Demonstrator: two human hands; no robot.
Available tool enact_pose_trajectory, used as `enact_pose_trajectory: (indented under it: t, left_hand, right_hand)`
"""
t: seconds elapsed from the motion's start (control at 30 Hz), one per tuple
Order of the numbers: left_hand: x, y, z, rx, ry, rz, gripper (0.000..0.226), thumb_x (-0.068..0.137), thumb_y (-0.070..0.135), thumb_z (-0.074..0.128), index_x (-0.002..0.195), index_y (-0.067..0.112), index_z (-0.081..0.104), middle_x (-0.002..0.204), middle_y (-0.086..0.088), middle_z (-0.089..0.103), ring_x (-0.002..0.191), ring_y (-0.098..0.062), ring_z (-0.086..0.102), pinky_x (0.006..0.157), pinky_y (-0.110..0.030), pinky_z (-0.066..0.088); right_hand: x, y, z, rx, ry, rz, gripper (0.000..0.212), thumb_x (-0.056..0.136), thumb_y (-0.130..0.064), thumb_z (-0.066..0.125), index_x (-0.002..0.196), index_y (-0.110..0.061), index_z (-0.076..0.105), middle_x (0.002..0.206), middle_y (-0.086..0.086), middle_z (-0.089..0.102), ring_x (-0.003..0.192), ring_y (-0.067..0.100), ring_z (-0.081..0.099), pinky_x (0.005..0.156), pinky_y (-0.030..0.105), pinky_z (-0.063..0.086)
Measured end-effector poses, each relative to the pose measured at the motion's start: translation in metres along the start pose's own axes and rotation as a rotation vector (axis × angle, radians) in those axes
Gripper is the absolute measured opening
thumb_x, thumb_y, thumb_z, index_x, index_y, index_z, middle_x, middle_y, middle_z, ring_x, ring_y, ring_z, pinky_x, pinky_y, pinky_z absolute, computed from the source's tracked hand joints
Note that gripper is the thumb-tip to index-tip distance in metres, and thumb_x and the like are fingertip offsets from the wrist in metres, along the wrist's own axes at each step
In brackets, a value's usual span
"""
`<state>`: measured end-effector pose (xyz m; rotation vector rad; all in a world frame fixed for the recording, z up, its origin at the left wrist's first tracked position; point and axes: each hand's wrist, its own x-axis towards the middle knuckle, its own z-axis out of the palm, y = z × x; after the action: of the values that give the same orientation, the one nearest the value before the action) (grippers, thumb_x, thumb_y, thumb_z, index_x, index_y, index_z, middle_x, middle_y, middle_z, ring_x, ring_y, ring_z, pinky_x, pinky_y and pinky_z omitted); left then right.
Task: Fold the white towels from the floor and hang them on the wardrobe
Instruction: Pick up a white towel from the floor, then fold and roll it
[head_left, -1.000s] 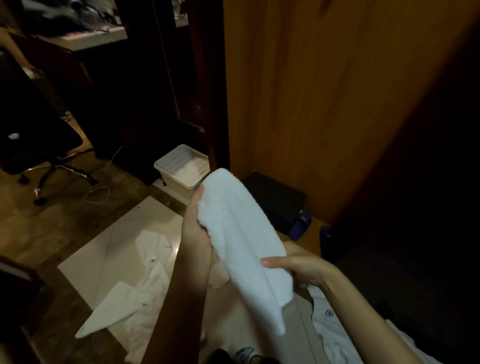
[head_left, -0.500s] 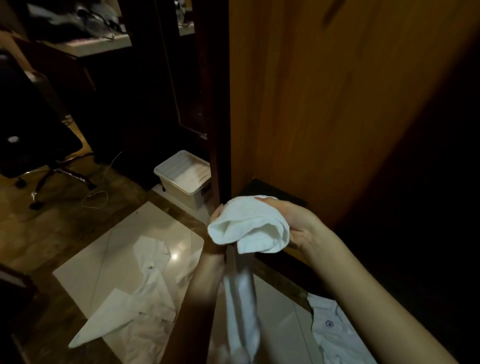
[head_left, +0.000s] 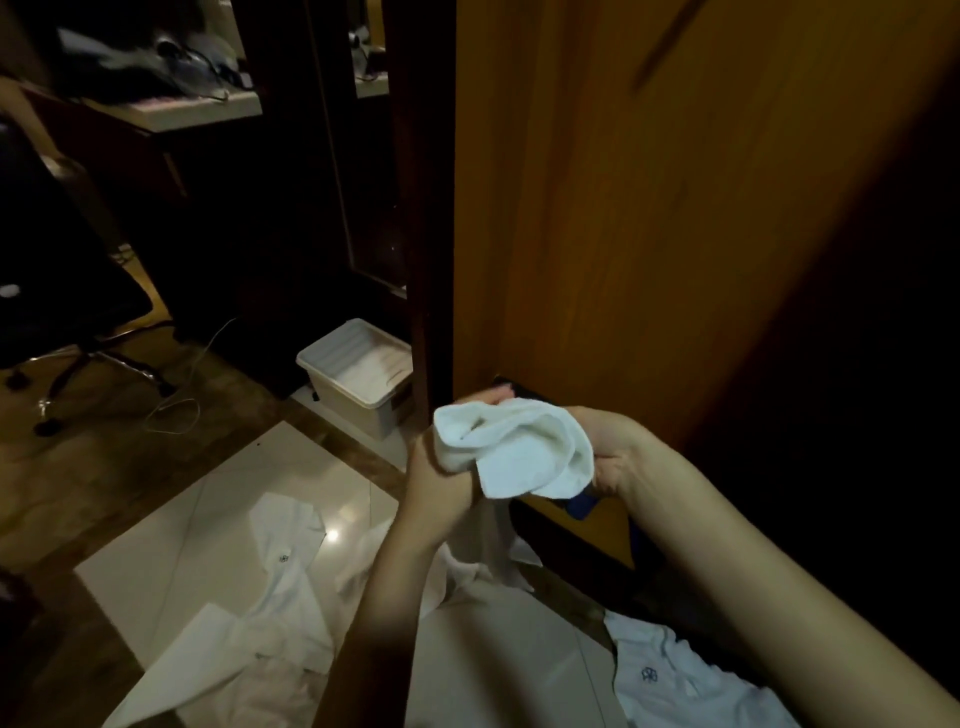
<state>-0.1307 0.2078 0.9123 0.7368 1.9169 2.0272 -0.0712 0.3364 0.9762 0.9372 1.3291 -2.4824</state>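
Two hands hold one white towel bunched at centre frame, in front of the wooden wardrobe door. Left hand grips its left side from below; right hand curls around the right fold. More white cloths lie on the tiled floor at lower left, another at lower right. Beyond them, a white plastic bin sits left of centre.

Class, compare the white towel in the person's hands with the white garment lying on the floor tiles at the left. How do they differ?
The towel is held up off the floor, gripped by the left hand and right hand; the garment lies on the tiles untouched. The towel is bunched into a compact fold; the garment is spread out and crumpled. The towel looks plain; the garment carries a small dark emblem. Both are white cloth.
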Motion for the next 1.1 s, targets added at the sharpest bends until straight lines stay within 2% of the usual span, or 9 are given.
enact_pose_trajectory:
  t: [0.1, 0.17, 0.27, 0.43, 0.53, 0.67, 0.8, 1.0, 1.1]
  left_hand:
    - [0.0, -0.006, 0.002, 0.069, 0.245, -0.059, 0.027, 0.079, -0.016, 0.062, 0.096, 0.005, 0.062, 0.097, -0.017, 0.063, 0.084, -0.004, 0.068, 0.067, -0.004, 0.044]
    - [0.003, -0.01, 0.0, 0.085, 0.311, -0.152, 0.03, 0.078, -0.019, 0.061, 0.107, -0.013, 0.057, 0.108, -0.03, 0.061, 0.103, -0.036, 0.062, 0.075, -0.016, 0.044]
    - [0.01, -0.008, 0.0, 0.06, 0.327, -0.219, 0.037, 0.077, -0.012, 0.068, 0.112, -0.012, 0.056, 0.109, -0.029, 0.062, 0.105, -0.04, 0.059, 0.078, -0.028, 0.042]
    - [0.011, 0.007, 0.0, -0.085, 0.29, -0.249, 0.034, 0.073, 0.011, 0.08, 0.102, 0.008, 0.062, 0.089, 0.004, 0.066, 0.084, -0.01, 0.063, 0.07, -0.021, 0.049]
    - [0.011, 0.008, -0.004, -0.096, 0.258, -0.267, 0.035, 0.07, 0.015, 0.082, 0.1, 0.014, 0.064, 0.094, 0.0, 0.069, 0.09, -0.016, 0.066, 0.08, -0.035, 0.053]
    - [0.011, 0.01, -0.007, -0.078, 0.222, -0.271, 0.039, 0.068, 0.018, 0.085, 0.103, 0.015, 0.067, 0.098, -0.001, 0.071, 0.09, -0.013, 0.068, 0.08, -0.037, 0.056]
    - [0.01, 0.011, -0.009, -0.023, 0.171, -0.287, 0.056, 0.059, 0.034, 0.087, 0.108, 0.016, 0.066, 0.099, 0.0, 0.071, 0.093, -0.014, 0.068, 0.083, -0.039, 0.056]
    - [0.005, 0.019, -0.006, -0.023, 0.026, -0.177, 0.017, 0.077, 0.025, 0.076, 0.091, 0.026, 0.067, 0.086, 0.008, 0.073, 0.087, -0.008, 0.07, 0.069, -0.022, 0.055]
    - [0.001, 0.021, -0.001, -0.181, -0.016, -0.154, 0.041, 0.071, 0.052, 0.056, 0.097, 0.021, 0.065, 0.089, 0.002, 0.074, 0.09, -0.013, 0.07, 0.072, -0.027, 0.056]
  right_hand:
    - [-0.002, 0.0, -0.001, -0.05, -0.008, 0.074, 0.029, 0.089, -0.019, 0.054, 0.1, 0.006, 0.06, 0.092, 0.024, 0.067, 0.079, 0.028, 0.068, 0.069, 0.038, 0.057]
    - [-0.005, -0.004, -0.003, -0.088, -0.008, 0.077, 0.047, 0.093, -0.036, 0.048, 0.108, 0.006, 0.06, 0.106, 0.032, 0.064, 0.093, 0.036, 0.065, 0.079, 0.044, 0.054]
    - [-0.016, -0.003, -0.002, -0.338, 0.039, -0.019, 0.059, 0.098, -0.053, 0.032, 0.119, -0.002, 0.053, 0.094, 0.027, 0.068, 0.083, 0.032, 0.068, 0.08, 0.041, 0.056]
    - [-0.029, 0.009, -0.015, -1.175, 0.296, -0.953, 0.048, 0.089, -0.033, 0.063, 0.133, -0.022, 0.047, 0.095, -0.008, 0.066, 0.078, 0.003, 0.062, 0.069, 0.021, 0.053]
    - [-0.017, 0.012, -0.026, -1.415, 0.455, -1.406, 0.023, 0.086, -0.024, 0.065, 0.106, -0.011, 0.065, 0.095, 0.001, 0.061, 0.084, 0.011, 0.057, 0.068, 0.03, 0.052]
    - [-0.006, 0.007, -0.028, -1.452, 0.503, -1.702, 0.017, 0.086, -0.018, 0.066, 0.09, -0.001, 0.068, 0.087, 0.01, 0.063, 0.083, 0.019, 0.056, 0.063, 0.034, 0.048]
    - [-0.009, -0.001, -0.027, -1.59, 0.403, -1.768, 0.014, 0.087, -0.017, 0.068, 0.087, -0.003, 0.068, 0.085, 0.01, 0.064, 0.084, 0.023, 0.053, 0.065, 0.035, 0.041]
    - [-0.029, -0.017, -0.018, -1.752, 0.182, -1.6, 0.027, 0.091, -0.033, 0.055, 0.092, -0.008, 0.065, 0.087, 0.004, 0.06, 0.083, 0.017, 0.046, 0.073, 0.023, 0.025]
    - [-0.035, -0.022, -0.022, -1.74, 0.152, -1.535, 0.029, 0.09, -0.039, 0.056, 0.087, -0.01, 0.062, 0.086, 0.003, 0.057, 0.08, 0.014, 0.043, 0.071, 0.022, 0.025]
